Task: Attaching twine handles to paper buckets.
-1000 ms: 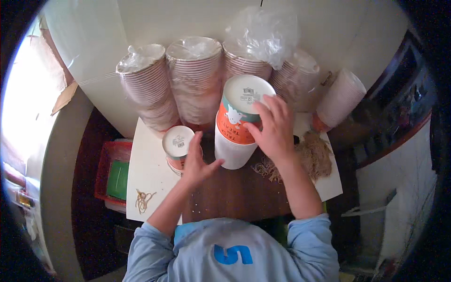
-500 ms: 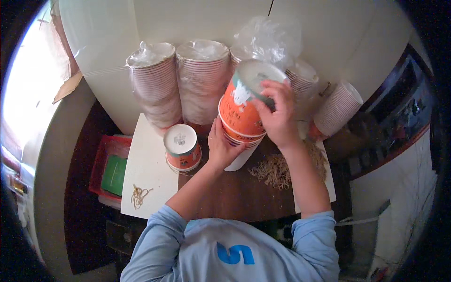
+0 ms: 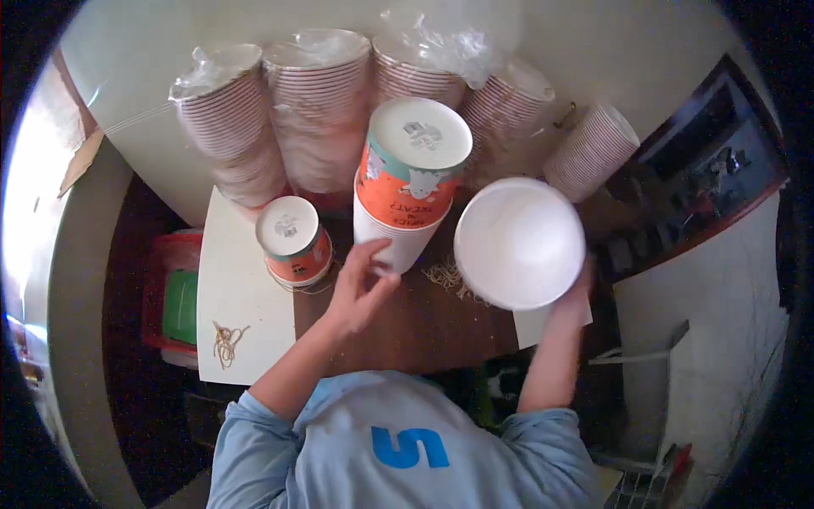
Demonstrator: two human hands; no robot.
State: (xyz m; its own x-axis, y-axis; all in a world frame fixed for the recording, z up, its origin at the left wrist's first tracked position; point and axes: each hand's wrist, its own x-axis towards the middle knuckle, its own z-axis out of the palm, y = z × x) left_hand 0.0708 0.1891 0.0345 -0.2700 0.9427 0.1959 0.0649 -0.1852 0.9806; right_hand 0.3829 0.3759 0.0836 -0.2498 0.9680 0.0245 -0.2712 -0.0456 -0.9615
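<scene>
A tall stack of upside-down paper cups (image 3: 409,182), orange and white with a teal band, stands on the brown table (image 3: 424,327). My left hand (image 3: 358,287) touches the stack's lower white part with its fingertips. My right hand (image 3: 573,293) holds one white cup (image 3: 519,242) from underneath, its open mouth turned up toward me. A short stack of the same cups (image 3: 293,239) stands to the left.
Several plastic-wrapped sleeves of cups (image 3: 315,110) lean against the wall behind. A white sheet (image 3: 242,297) lies on the table's left with rubber bands (image 3: 225,341) on it; more bands (image 3: 445,276) lie between my hands. A red crate (image 3: 174,297) sits lower left.
My right hand has come off the tall stack with one cup and carried it right, mouth up. The left hand stays at the stack's base.
</scene>
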